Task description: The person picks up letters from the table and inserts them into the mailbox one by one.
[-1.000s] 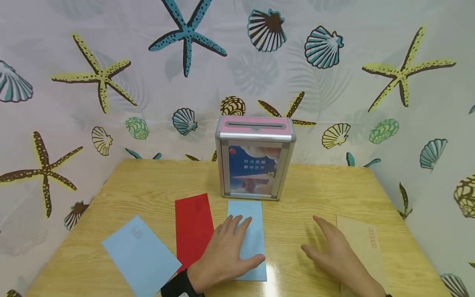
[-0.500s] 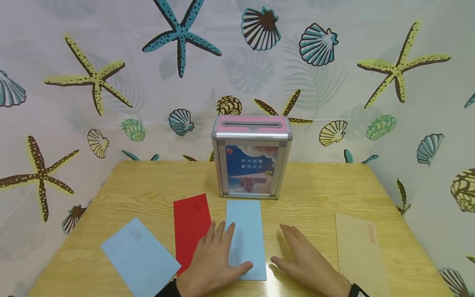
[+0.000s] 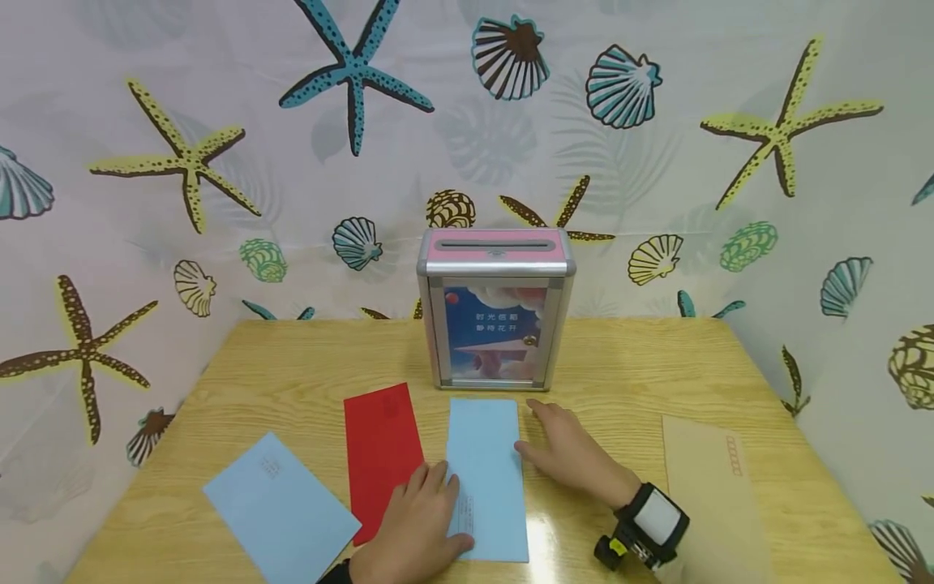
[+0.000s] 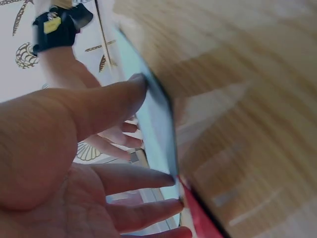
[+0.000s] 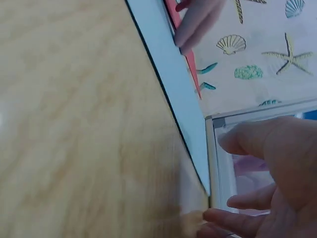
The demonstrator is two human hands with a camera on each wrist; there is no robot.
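A long light-blue envelope (image 3: 490, 454) lies flat on the wooden table in front of a pink-and-silver letter box (image 3: 430, 324). My left hand (image 3: 412, 527) is low at its left side, fingertips along that edge and thumb over its lower end. In the left wrist view the thumb rests on the blue envelope (image 4: 157, 121). My right hand (image 3: 572, 454) is by its upper right edge, thumb and fingers spread; in the right wrist view, they are just off the blue envelope (image 5: 173, 89). A red envelope (image 3: 379, 454) lies partly behind my left hand.
Another light-blue envelope (image 3: 280, 511) lies slanted at the left, its corner by the red one. A tan envelope (image 3: 708, 478) is at the right, partly behind my right wrist. The letter box has a slot (image 3: 496, 244) on top. A patterned cloth (image 3: 292, 203) hangs behind the table.
My right hand has come left from over the tan envelope to the blue envelope's upper right edge. My left hand has moved down and left along the blue envelope, uncovering its upper part.
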